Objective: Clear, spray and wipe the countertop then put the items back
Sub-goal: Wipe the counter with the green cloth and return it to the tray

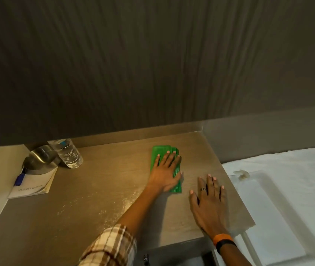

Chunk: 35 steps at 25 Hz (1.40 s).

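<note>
A folded green cloth (161, 151) lies on the brown countertop (104, 181) toward its right side. My left hand (165, 172) presses flat on the cloth with fingers spread, covering its middle. My right hand (209, 202) rests flat on the bare countertop just right of the cloth, fingers apart, holding nothing; it wears a ring, and an orange band circles the wrist. Wet streaks glisten on the countertop left of my left forearm.
A clear water bottle (68, 154) stands at the back left beside a round metal lamp base (40, 159). A white booklet (31, 184) with a blue pen (19, 178) lies under that base. A white bed (287, 189) adjoins the counter's right edge. A dark wall rises behind.
</note>
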Tool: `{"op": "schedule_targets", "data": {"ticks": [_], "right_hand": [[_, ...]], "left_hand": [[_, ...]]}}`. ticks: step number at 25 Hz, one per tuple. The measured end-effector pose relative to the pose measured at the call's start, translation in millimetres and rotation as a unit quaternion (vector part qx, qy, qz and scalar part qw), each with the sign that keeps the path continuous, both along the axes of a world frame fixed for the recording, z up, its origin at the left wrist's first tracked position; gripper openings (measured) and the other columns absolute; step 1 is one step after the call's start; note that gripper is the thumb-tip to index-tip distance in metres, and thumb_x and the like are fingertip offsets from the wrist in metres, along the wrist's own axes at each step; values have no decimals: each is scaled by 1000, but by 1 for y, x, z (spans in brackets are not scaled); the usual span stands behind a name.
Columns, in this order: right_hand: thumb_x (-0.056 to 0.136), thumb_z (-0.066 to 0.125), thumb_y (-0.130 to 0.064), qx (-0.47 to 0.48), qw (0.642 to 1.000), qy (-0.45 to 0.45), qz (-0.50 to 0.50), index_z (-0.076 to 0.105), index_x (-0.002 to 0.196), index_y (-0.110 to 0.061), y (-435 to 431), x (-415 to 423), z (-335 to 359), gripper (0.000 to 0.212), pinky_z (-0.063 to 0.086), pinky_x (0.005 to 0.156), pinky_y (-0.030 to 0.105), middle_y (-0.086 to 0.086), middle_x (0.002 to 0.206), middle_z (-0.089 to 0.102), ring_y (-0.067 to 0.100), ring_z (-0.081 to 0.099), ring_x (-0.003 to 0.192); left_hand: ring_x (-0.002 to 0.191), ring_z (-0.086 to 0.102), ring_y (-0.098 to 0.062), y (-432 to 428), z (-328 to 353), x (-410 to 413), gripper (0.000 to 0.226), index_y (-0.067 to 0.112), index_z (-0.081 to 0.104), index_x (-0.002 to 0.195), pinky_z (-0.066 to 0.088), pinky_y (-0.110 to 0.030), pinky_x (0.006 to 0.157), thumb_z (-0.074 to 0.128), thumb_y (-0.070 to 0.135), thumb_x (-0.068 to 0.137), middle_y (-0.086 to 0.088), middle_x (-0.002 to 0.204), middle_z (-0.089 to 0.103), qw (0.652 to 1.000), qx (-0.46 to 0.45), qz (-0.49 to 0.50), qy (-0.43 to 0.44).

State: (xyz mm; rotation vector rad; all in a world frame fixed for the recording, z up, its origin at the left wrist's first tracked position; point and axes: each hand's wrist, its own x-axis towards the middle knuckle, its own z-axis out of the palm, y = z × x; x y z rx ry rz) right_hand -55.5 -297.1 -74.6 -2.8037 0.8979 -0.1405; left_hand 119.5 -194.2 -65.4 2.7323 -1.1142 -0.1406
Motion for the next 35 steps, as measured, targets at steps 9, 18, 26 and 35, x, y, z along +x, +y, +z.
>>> {"op": "schedule_targets", "data": {"ticks": [9, 18, 26, 35], "right_hand": [[80, 11, -89, -19, 1000, 18, 15, 7, 160, -32, 1, -1, -5, 98, 1, 125, 58, 9, 170, 2, 28, -3, 157], [82, 14, -88, 8, 999, 26, 30, 11, 160, -29, 1, -5, 9, 97, 3, 124, 60, 11, 170, 1, 32, -4, 157], [87, 22, -82, 25, 998, 36, 47, 11, 160, -27, 3, -10, 14, 92, -1, 124, 61, 13, 169, 0, 33, -6, 157], [101, 50, -36, 115, 947, -151, 261, 49, 146, -18, 140, 25, 17, 48, 13, 128, 43, 4, 165, 27, 22, 22, 154]], "left_hand": [[154, -7, -30, 54, -4, 38, 72, 23, 10, 158, -8, -56, 123, 25, 59, 97, -7, 167, 2, 970, 13, 243, 1], [153, -10, -16, 105, -20, -125, 64, 35, 9, 156, 0, -54, 124, 19, 60, 98, 6, 167, 7, 999, 3, 28, -20], [154, -4, -27, 157, -9, -116, 71, 20, 9, 158, -2, -51, 125, 24, 55, 98, -8, 167, 5, 949, 6, 315, -21], [155, 0, -21, 195, 17, -111, 63, 24, 5, 157, -7, -40, 124, 29, 46, 103, 1, 167, 9, 977, -102, 181, 58]]}}
